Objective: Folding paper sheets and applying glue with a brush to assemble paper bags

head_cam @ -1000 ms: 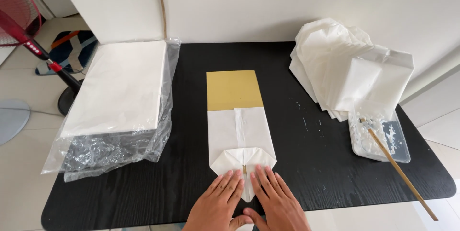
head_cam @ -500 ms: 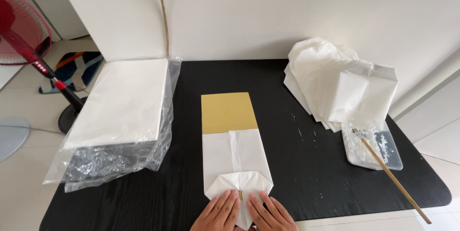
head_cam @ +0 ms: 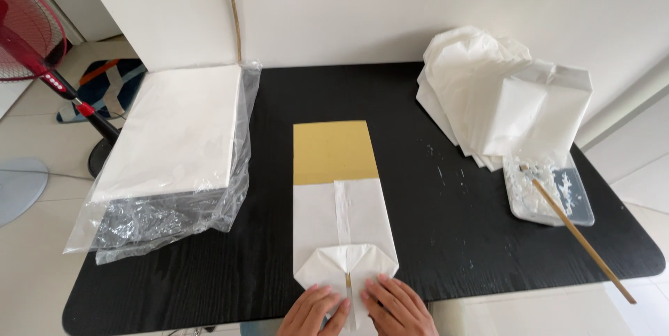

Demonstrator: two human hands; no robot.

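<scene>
A black wood-grain table (head_cam: 432, 106) is filling the middle of the view, standing against a plain white wall (head_cam: 432, 8) at twelve o'clock. Pale floor tiles (head_cam: 31, 266) are showing at nine o'clock, where a red standing fan (head_cam: 31, 33) is resting. Soft, even daylight is falling across everything.

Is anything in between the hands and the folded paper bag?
No. Both hands, left and right, already lie flat on the folded end of the paper bag, touching it. The paper stack and glue tray sit off to the sides.
</scene>
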